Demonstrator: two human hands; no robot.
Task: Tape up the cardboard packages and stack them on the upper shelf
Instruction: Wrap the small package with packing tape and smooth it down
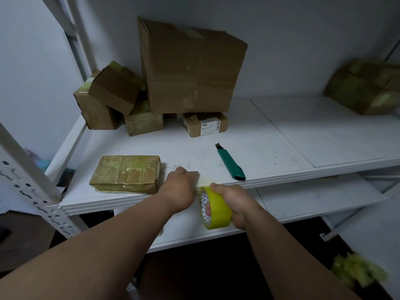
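A flat cardboard package (126, 174) wrapped in yellowish tape lies near the front edge of the white shelf (281, 135). Just right of it, my left hand (180, 188) pinches the free end of a tape strip (204, 181) at the shelf's edge. My right hand (232, 204) grips the yellow tape roll (216, 210), fingers through its core, held just below the shelf edge. The strip runs short between both hands.
A green utility knife (231, 163) lies on the shelf right of my hands. At the back left a large cardboard box (190, 68) rests on several small packages (205, 124). Another taped package (365, 87) sits far right. A lower shelf (313, 198) and crumpled tape (355, 269) lie below.
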